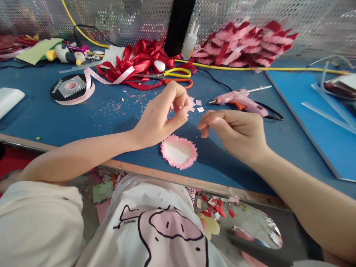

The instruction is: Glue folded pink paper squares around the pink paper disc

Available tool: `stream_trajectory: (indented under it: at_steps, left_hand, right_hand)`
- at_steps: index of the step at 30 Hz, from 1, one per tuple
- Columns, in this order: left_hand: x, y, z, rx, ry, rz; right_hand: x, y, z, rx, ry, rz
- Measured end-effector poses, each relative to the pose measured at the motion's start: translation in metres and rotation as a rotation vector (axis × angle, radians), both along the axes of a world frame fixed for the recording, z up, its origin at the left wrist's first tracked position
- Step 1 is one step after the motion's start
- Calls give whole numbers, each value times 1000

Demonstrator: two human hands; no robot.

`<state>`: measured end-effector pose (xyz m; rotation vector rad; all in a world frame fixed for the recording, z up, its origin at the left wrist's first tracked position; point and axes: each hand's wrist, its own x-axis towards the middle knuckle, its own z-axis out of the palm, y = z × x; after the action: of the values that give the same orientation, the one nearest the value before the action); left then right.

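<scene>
- Pink-fringed white disc (179, 152) lies flat on the blue tabletop (111, 128), between me and my fingertips, near the wooden front edge.
- My left hand (157, 116) is nearer: its thumb side is just beyond the disc. My right hand (240, 133) is off to the right and a little beyond, apart from it.
- Long axis: none I can make out; the disc looks near round.
- Left: fingers curled, thumb brought up to them. Whether anything is pinched there, I cannot tell.
- Right: fingers bent, thumb against them, palm turned down. Contents of the grip, if any, cannot tell.
- Small pale pink squares (200, 109) lie beside my left fingertips, on the far side.
- Pink glue gun (233, 97) on its side beyond my right hand, nozzle toward the left.
- Farther back: yellow scissor handle (167, 73) by tangled red ribbon (144, 48); ribbon spool (69, 87) to the left; pink-and-red fringed pile (244, 44) against the perforated panel (133, 18).
- Bright blue board (294, 89) at far right.
- Floor below: red and pale scraps (218, 209).
</scene>
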<state>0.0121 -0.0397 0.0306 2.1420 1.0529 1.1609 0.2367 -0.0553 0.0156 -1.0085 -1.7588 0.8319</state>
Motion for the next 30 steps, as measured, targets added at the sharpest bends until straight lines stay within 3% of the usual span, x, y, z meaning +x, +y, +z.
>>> stream_trajectory:
  at_steps: [7,17,25,30]
  left_hand:
    - [-2,18,-4,-178,-14,86]
    - [2,42,-15,-444,-285,-102]
    - [-5,61,-38,-387,-475,-326]
    - [-4,58,-35,-403,-478,-320]
  right_hand:
    - [1,0,-2,44,-31,42]
    - [3,12,-12,156,7,-9]
    - [9,21,-25,233,-2,-69]
    - [10,23,-26,253,-47,-118]
